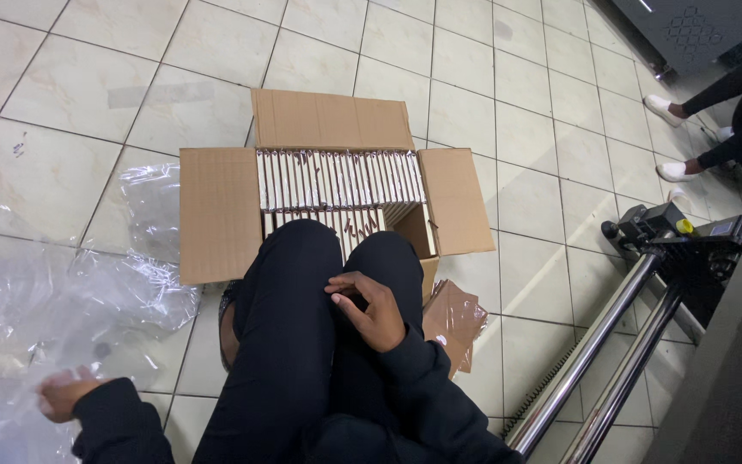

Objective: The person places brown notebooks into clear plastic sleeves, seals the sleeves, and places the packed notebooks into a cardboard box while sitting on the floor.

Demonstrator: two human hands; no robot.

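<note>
I see a pale tiled floor (70,94) filling most of the view, and on it, just ahead of my knees, an open cardboard box (216,215) with all four flaps folded out. Inside it stand rows of thin flat packs (337,179) on edge, tightly packed along the far side, with a gap at the near right corner. To my left lies a spread of crumpled clear plastic wrap (62,292), reaching from the box's left flap back to my side. At the right, two shiny metal tubes of a wheeled frame (611,344) run diagonally, and beyond them another person's legs and white shoes (667,107) show. Beside my right knee rests a small brown wrapped bundle (453,318). My left hand (63,393) sits low on the plastic wrap, fingers curled into it, grip narrow. My right hand (371,309) rests on my thigh, fingers loosely bent, holding nothing I can make out.
</note>
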